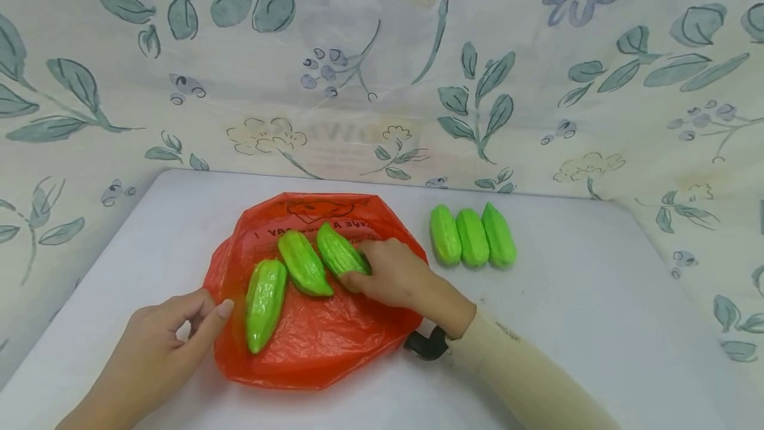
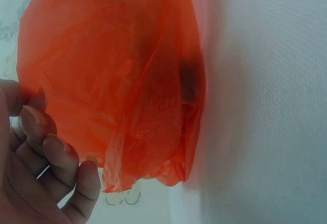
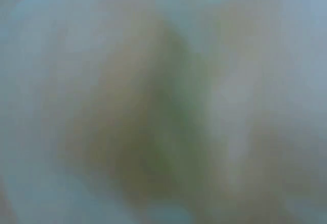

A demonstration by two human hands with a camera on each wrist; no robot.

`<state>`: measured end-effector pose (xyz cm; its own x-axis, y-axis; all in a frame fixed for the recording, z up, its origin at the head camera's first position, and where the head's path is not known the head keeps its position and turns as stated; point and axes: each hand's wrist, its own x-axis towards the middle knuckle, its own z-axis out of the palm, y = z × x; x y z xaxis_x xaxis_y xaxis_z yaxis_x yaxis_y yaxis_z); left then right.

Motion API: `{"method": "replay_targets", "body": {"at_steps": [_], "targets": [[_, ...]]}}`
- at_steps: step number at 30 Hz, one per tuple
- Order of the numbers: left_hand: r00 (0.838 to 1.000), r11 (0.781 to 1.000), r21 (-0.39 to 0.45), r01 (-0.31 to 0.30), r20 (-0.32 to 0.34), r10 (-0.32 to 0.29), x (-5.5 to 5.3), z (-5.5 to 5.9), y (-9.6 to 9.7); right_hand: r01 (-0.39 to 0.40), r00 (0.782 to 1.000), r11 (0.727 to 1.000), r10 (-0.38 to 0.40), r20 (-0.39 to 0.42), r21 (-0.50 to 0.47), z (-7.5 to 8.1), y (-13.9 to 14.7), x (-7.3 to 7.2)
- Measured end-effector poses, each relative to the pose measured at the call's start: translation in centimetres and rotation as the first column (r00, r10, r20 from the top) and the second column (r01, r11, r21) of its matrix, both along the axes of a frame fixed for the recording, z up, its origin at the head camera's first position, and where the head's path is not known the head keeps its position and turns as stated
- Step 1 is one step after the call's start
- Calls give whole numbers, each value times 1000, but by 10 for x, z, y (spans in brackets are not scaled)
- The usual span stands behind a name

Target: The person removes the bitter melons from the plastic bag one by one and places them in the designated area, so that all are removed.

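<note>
A red plastic bag point(image 1: 334, 344) lies spread with its mouth facing up. My left hand point(image 1: 161, 344) pinches its left rim between thumb and index finger; in the left wrist view the other fingers point(image 2: 61, 155) curl loosely beside the red film. Inside the bag, my right hand point(image 1: 394, 274) grips a glossy green bitter melon point(image 1: 337, 247) by its lower right side. Two more lie in there: a middle bitter melon point(image 1: 303, 263) and a left bitter melon point(image 1: 265, 304). The right wrist view is blurred, showing only a greenish shape point(image 3: 179, 127).
Three more green bitter melons point(image 1: 474, 237) stand side by side on the white table point(image 1: 573, 324), right of the bag. A floral cloth point(image 1: 358, 118) rises behind the table. A black strap piece point(image 1: 426, 344) shows under my right wrist.
</note>
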<state>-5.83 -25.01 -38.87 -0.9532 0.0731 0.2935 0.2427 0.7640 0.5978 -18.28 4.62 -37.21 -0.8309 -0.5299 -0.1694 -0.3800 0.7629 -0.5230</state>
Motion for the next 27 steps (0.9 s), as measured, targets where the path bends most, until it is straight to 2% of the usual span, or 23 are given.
{"method": "replay_targets", "body": {"at_steps": [5,10,16,27], "targets": [[997,1000,-19,-20,74,21,4,-5,0,3,1000,995,-5,-28,-97,-1,10,5],[999,1000,-10,-2,53,2,0,-2,2,30,995,982,-46,-85,-188,11,26,11],[999,1000,-19,-2,41,2,-2,-1,2,41,995,962,-64,-77,-271,21,45,21],[999,1000,-28,-8,51,9,-2,-1,3,143,982,926,-178,-71,-349,26,85,45]]}}
